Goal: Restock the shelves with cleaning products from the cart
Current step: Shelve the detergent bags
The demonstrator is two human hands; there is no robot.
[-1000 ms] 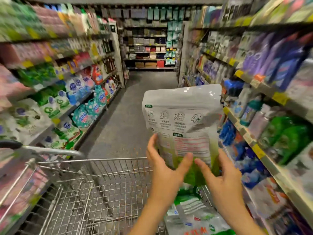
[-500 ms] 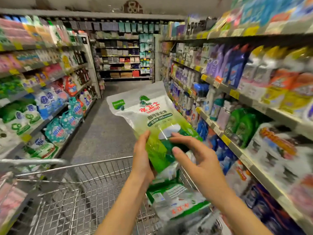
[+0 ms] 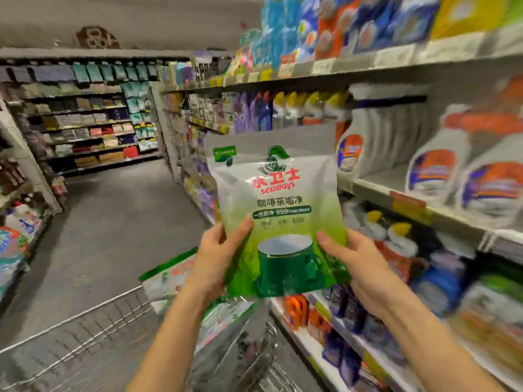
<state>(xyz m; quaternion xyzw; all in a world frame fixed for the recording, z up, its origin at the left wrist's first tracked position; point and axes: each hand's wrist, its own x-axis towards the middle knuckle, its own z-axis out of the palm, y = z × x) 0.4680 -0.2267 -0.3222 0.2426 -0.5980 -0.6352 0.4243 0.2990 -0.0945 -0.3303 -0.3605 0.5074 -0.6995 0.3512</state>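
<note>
I hold a white-and-green cleaner pouch (image 3: 278, 199) upright in front of me, its printed front with a green cup facing me. My left hand (image 3: 219, 256) grips its lower left edge and my right hand (image 3: 358, 260) grips its lower right edge. Below the pouch stands the wire cart (image 3: 85, 343), with more green-and-white pouches (image 3: 172, 274) lying in its right end. The pouch is level with the middle shelf (image 3: 402, 203) on the right, a little short of it.
Right-hand shelves hold white detergent jugs (image 3: 433, 171), purple bottles (image 3: 254, 111) and blue bags on top (image 3: 311, 29). Lower shelves carry orange and blue packs (image 3: 348, 312). The grey aisle floor (image 3: 113, 222) runs ahead to back shelving (image 3: 93, 120). Left shelving (image 3: 17, 227) edges the aisle.
The pouch was turned from its back to its front, raised upright and carried right toward the shelves. My view swung right and up; both hands shifted to its lower edges.
</note>
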